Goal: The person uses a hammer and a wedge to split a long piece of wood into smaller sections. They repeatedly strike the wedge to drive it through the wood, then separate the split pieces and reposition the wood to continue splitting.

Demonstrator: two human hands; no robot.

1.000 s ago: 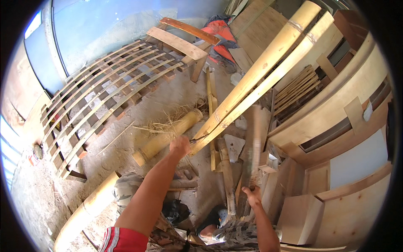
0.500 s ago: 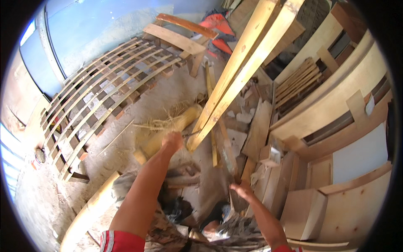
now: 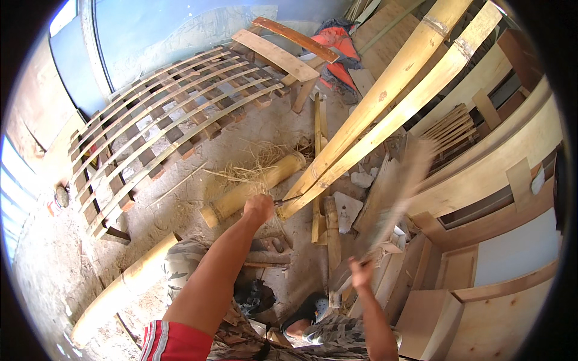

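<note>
The left hand (image 3: 259, 207) is clenched on a blade (image 3: 288, 200) set in the split bamboo pole (image 3: 385, 114) at centre. The right hand (image 3: 361, 272) grips a blurred wooden club (image 3: 394, 192); a misjudged blow could glance toward the left hand.

We see our left arm (image 3: 220, 271) bare from the hand (image 3: 259, 207) up to a short red sleeve (image 3: 174, 342) edged with white stripes. Our right forearm (image 3: 376, 313) and hand (image 3: 360, 274) are bare too. Camouflage-patterned trousers (image 3: 180, 265) cover our legs, and a dark sandal (image 3: 307, 310) sits on one foot.
</note>
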